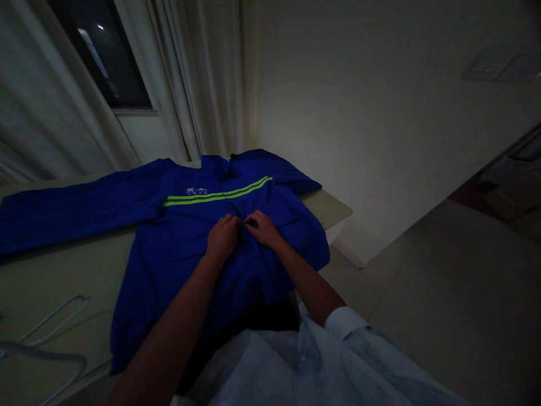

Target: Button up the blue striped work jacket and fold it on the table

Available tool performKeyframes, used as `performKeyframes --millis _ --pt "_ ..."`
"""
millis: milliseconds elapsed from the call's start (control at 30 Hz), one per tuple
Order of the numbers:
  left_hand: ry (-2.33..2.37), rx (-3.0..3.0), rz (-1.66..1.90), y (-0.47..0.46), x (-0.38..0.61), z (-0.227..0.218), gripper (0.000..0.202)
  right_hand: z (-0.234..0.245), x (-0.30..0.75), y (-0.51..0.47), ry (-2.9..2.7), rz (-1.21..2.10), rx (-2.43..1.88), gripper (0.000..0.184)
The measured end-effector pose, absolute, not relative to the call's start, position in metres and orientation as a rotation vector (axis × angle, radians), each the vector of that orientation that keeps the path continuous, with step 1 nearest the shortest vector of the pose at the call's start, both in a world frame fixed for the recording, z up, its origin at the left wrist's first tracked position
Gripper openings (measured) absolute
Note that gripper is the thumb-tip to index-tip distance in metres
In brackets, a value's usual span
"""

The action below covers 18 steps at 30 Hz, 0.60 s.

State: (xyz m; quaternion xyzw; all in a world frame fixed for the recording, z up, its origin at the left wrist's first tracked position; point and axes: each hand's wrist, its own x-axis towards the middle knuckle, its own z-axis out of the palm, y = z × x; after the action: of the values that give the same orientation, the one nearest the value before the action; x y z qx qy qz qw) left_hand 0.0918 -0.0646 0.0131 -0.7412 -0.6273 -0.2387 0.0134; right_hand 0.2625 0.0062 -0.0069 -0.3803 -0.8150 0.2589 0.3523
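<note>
Fingers [230, 220] pinched on the front edge of the blue jacket [180, 234], left hand [222, 239] right up close to right hand [264, 230], forearms [307, 279] angled inward; jacket's spread across the desk [54, 282].

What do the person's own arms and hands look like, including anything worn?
The left hand and right hand are ungloved, with no watch or bracelet visible. Both forearms are bare; a pale, loose sleeve ends near the right elbow.
</note>
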Motion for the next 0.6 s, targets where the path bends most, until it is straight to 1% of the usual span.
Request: performKeyframes --millis 200,600 --pt "-1.957 -2.34 -0.775 -0.061 0.085 0.01 0.014 -0.004 0.261 0.001 -2.176 0.594 -1.022 0.005" --pt "-1.87 -2.321 -0.717 -0.065 0.094 0.019 0.019 -0.007 0.261 0.008 -2.056 0.695 -1.022 0.01"
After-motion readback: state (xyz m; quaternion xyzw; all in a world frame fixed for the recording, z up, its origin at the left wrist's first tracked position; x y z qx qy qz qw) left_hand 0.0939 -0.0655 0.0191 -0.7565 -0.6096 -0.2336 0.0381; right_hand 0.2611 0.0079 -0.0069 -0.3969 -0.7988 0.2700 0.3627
